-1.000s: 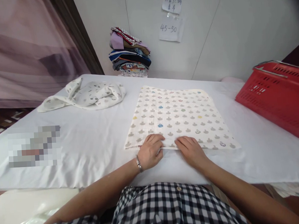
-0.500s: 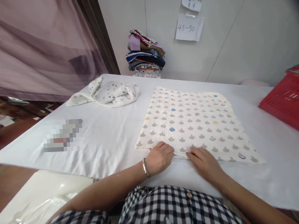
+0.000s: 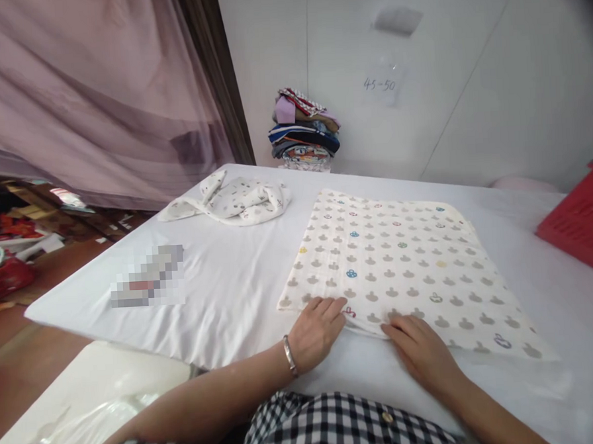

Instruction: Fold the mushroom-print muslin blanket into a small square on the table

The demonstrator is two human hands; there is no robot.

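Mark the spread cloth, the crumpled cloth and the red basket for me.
Spread cloth (image 3: 395,266), head view: middle of its printed top.
Crumpled cloth (image 3: 238,202), head view: its bunched middle.
Red basket (image 3: 582,221), head view: visible side wall.

The cloth (image 3: 388,267) is cream w/ rows of grey motifs, & a few in blue, red, green, yellow. 2nd cloth (image 3: 240,202): white w/ small dk sprigs. Table (image 3: 225,298) is white, basket (image 3: 582,223) is red, curtain (image 3: 101,93) is pink. Shirt (image 3: 332,429) has b&w check.

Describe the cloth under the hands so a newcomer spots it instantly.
On the white-covered table, find the left hand and right hand. They touch the near edge of a cream cloth, spread out, its grey motifs mixed with coloured ones, unlike the crumpled white cloth.
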